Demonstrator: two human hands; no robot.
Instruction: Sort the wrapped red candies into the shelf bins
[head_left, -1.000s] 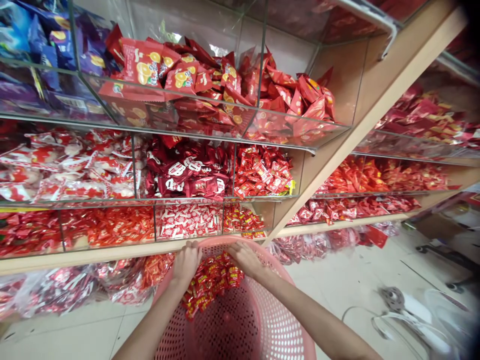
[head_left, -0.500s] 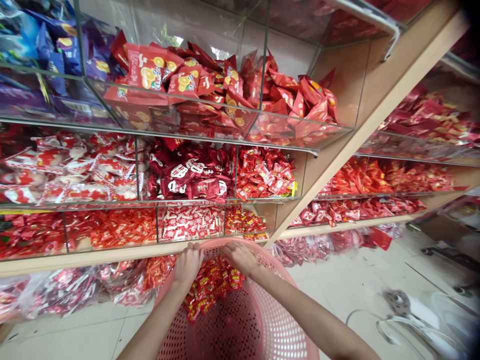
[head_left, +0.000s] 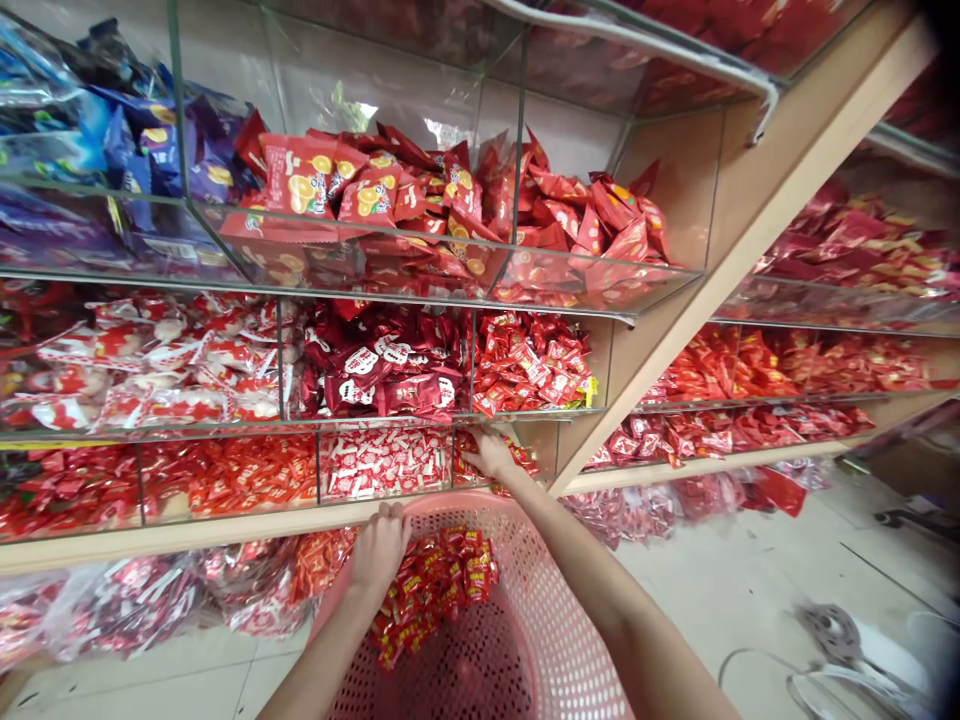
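My left hand (head_left: 381, 548) is closed over the rim of a pink perforated plastic basket (head_left: 566, 590), at its far left side. Inside the basket, small red candies with yellow lettering (head_left: 435, 590) lie heaped against the far wall. My right hand (head_left: 491, 455) reaches past the rim into the lowest shelf's right-hand compartment. There its fingers are stretched out over similar red and yellow wrapped candies (head_left: 525, 460); the fingertips are partly hidden among them.
Clear-walled shelves hold red-and-white candies (head_left: 386, 460), dark red packets (head_left: 390, 365) and larger orange-print packets (head_left: 300, 185). A slanting wooden upright (head_left: 645, 385) stands right of my right hand. Bagged candies (head_left: 135, 600) lie under the shelf; a white device with cables (head_left: 847, 640) is on the floor.
My right hand has moved from the basket's far rim up and forward into the lowest compartment. My left hand keeps its hold on the rim. The view has shifted slightly.
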